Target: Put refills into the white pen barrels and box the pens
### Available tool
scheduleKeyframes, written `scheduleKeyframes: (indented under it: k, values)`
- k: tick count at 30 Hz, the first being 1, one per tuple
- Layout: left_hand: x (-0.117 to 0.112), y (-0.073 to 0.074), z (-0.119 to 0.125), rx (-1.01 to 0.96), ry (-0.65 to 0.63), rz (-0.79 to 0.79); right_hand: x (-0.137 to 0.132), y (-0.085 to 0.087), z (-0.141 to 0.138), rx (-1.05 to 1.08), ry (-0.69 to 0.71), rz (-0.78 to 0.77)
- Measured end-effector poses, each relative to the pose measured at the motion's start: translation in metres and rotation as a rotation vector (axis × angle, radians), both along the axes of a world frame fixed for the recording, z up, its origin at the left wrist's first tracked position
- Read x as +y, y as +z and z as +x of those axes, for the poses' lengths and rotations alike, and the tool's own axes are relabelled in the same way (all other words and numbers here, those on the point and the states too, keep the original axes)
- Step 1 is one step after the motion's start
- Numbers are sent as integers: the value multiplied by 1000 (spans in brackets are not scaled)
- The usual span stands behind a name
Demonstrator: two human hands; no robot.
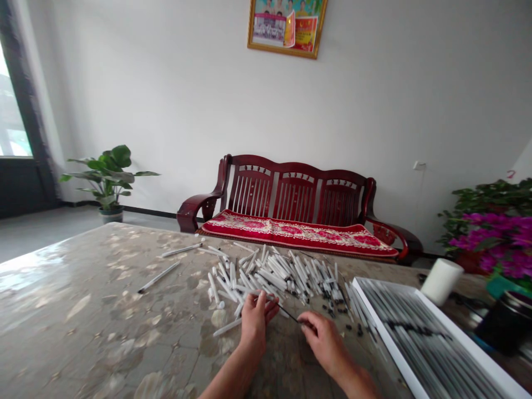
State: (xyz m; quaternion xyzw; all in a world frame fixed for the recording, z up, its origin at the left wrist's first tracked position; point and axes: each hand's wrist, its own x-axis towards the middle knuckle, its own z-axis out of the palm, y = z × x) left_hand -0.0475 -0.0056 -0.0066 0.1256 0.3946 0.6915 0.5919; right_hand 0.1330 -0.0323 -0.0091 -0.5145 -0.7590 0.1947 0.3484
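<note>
— Left hand (254,318)?
— Fingers pinched on one end of thin black plastic refill rod (286,313).
— Right hand (322,339)?
— Fingers pinching the other end, likely for steadiness; just above mottled stone worktop (103,299), beside heap of white pen barrels (274,274).

Backdrop: plain white wall (166,83), gilt-framed picture (286,25) hung high
Seating: dark red wooden bench (295,191) against it, red floral cushion (299,233)
Corners: leafy potted plant (108,177) left, purple flowers (494,238) right
Light: daylight through window (10,122) onto grey floor (37,230)
</note>
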Motion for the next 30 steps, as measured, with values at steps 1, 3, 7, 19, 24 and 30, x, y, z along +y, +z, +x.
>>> scheduleKeyframes:
  k: [1,3,7,19,24,30]
  values:
    - [0,-1,1,29,-17,11,-1,1,2,-6,-1,38]
    - [-1,-2,3,98,-63,41,-2,5,5,-5,-12,106]
    - [-10,2,11,149,-234,91,-3,13,7,102,-37,22]
    - [-35,13,27,-175,-577,55,4,31,-16,718,161,-436]
    - [-29,9,24,-144,-428,24,27,35,16,589,-114,-338]
    - [-17,7,20,-156,-237,-15,51,20,59,-70,-291,-115]
